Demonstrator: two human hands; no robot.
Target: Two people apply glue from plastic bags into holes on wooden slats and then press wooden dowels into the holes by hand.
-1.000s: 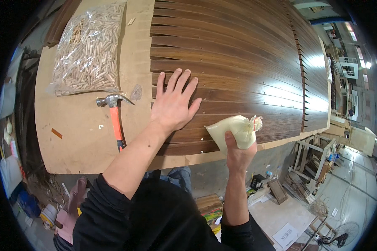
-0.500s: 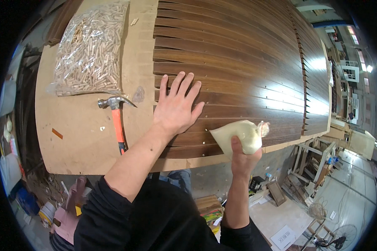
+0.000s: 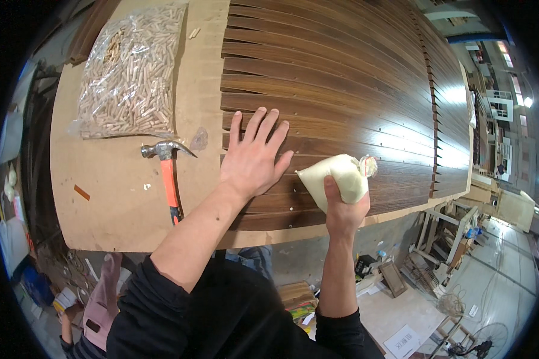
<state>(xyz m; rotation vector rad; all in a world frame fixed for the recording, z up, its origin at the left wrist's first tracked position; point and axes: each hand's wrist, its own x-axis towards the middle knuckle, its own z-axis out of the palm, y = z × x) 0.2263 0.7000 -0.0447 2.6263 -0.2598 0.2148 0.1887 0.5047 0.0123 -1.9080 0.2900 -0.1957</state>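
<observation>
Seen from above, your left hand [image 3: 254, 164] lies palm down on a broad row of dark brown wooden slats [image 3: 323, 102], its fingers spread apart. Your right hand [image 3: 345, 212] is clamped around a cream-filled bag [image 3: 345, 173], thumb across its near side; the bag sits over the slats' near edge, to the right of your left hand, its knotted end to the right and its narrow tip pointing left. The tip is at the slat surface, though you cannot tell from this view whether it touches. Small white spots [image 3: 291, 209] mark the slats nearest you, below the tip, while the holes farther up look dark and unfilled. Judging by that, the filling is at an early stage: a couple of places done at the near edge, most rows left. To the left, on the tan tabletop [image 3: 114, 209], a claw hammer [image 3: 169, 176] with an orange handle lies unheld, below a clear bag of wooden pegs [image 3: 132, 78]. Two loose pegs [image 3: 194, 33] lie beside that bag; no peg is visible standing in the slats.
</observation>
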